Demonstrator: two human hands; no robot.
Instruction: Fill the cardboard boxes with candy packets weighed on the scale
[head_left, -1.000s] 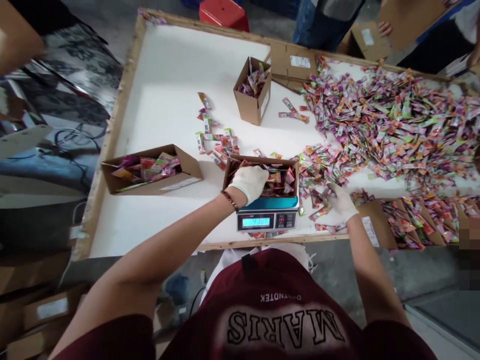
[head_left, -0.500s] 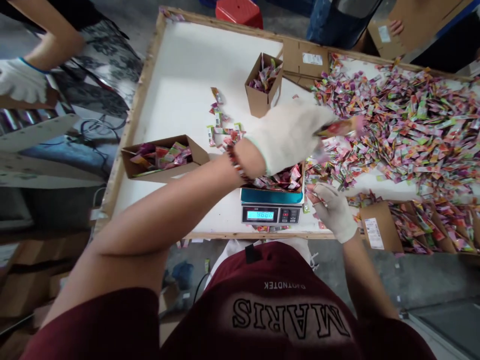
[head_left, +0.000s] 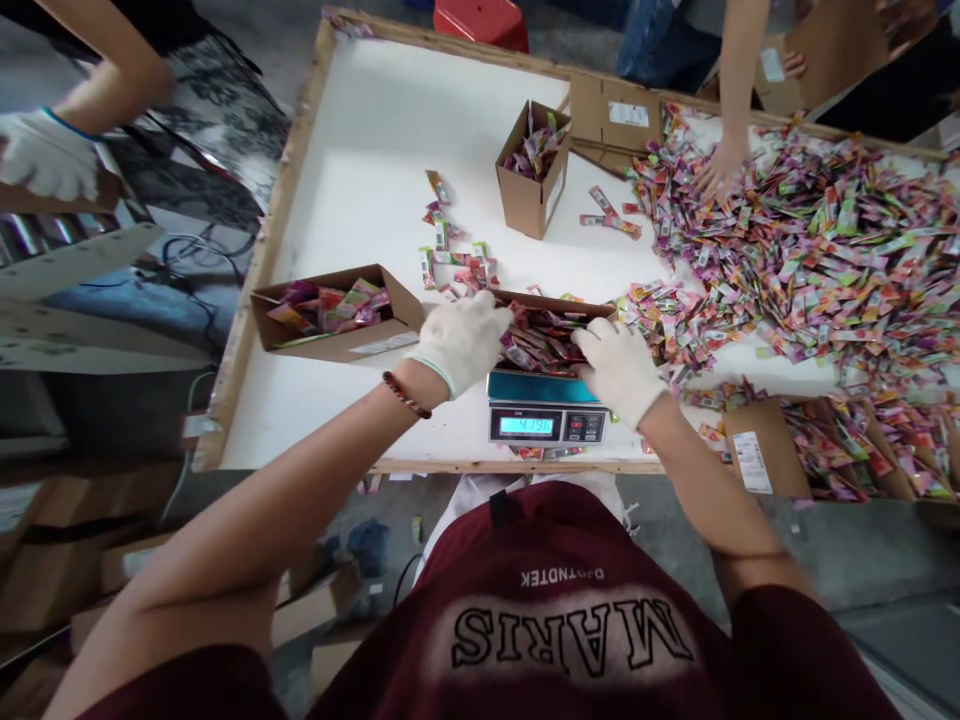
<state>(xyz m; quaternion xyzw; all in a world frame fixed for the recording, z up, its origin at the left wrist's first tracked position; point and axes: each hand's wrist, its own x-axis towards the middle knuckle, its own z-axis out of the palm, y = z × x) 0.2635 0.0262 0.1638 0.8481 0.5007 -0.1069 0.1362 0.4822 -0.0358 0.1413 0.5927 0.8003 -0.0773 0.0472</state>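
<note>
A cardboard box (head_left: 555, 303) full of colourful sachets sits on a teal-topped digital scale (head_left: 546, 422) at the table's near edge. My left hand (head_left: 461, 340), in a white glove, grips the box's left end, fingers curled over its rim. My right hand (head_left: 619, 368), gloved too, holds the box's right end, fingers bent round the corner. A big heap of loose sachets (head_left: 810, 240) covers the table to the right.
An open box (head_left: 337, 320) of sachets lies on its side to the left; a tall box (head_left: 531, 165) stands behind. Flat cartons (head_left: 615, 120) lie at the back. Another person's bare hand (head_left: 716, 170) presses on the heap; a gloved hand (head_left: 45, 155) is far left. More boxes (head_left: 825, 450) at right.
My left hand swung out over the heap with a sachet, then came back to the box's left end. My right hand left the loose sachets and took the box's right end.
</note>
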